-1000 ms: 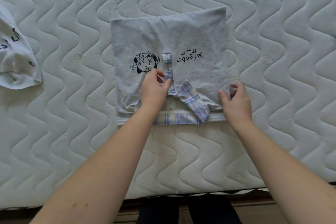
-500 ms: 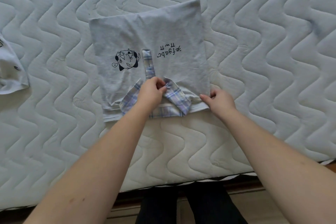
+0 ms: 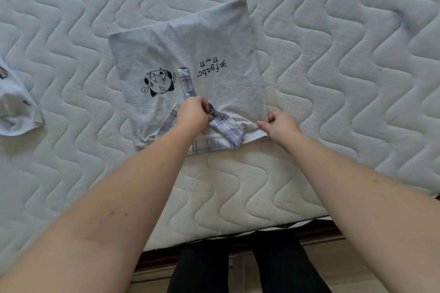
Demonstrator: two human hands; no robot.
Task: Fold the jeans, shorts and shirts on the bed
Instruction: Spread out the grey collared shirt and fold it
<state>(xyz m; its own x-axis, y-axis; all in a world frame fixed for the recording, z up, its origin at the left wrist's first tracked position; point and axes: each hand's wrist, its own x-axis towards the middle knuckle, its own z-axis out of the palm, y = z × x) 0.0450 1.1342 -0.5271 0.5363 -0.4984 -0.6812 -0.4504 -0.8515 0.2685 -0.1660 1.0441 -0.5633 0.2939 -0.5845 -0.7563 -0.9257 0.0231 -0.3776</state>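
A pale grey shirt (image 3: pixel 185 50) lies flat in a folded rectangle on the quilted bed (image 3: pixel 333 31), with a black cartoon print, upside-down lettering and a blue plaid collar (image 3: pixel 227 127) at its near edge. My left hand (image 3: pixel 194 112) pinches the collar where the placket meets it. My right hand (image 3: pixel 281 123) pinches the shirt's near right corner against the mattress.
A crumpled white garment (image 3: pixel 16 107) with dark lettering lies at the left edge of the bed. The mattress front edge (image 3: pixel 238 231) runs below my forearms, with my dark-trousered legs and the floor beyond it.
My left hand slid from the placket onto the collar and closed on it. My right hand settled on the near right corner. The view shifted, so the shirt now looks tilted.
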